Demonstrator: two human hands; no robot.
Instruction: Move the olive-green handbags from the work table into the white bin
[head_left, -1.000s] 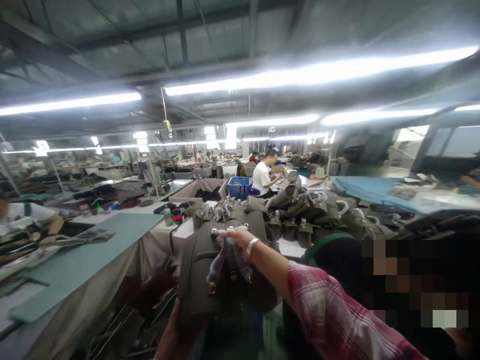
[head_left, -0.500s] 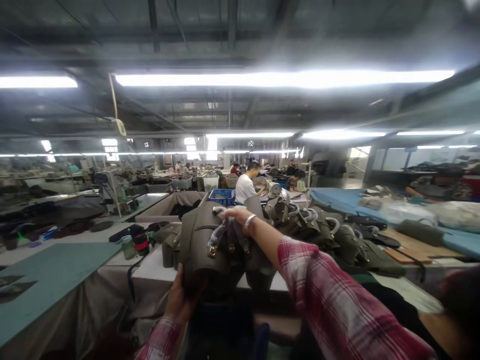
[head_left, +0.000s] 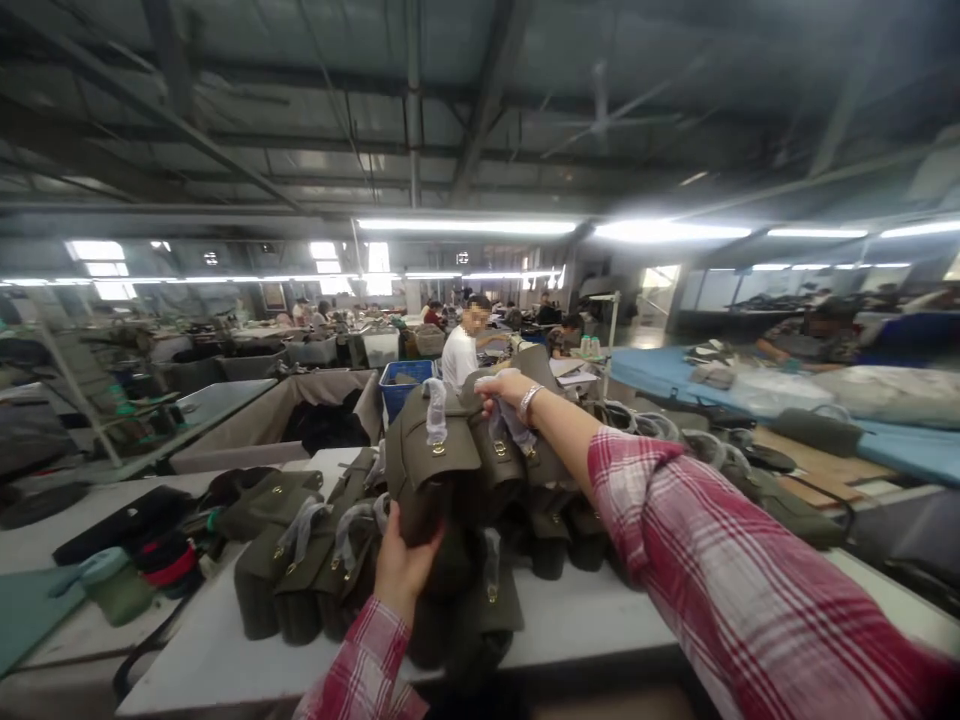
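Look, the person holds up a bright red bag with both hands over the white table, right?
Not quite: the bag is olive green, not red. The head view shows the left hand gripping it from below and the right hand at its top, over the white table.

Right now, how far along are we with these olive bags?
Done: olive bags stand in a row on the white table, more behind. In hand: the left hand grips one bag from below while the right hand holds its top over the table. Left: that bag is not yet set down.
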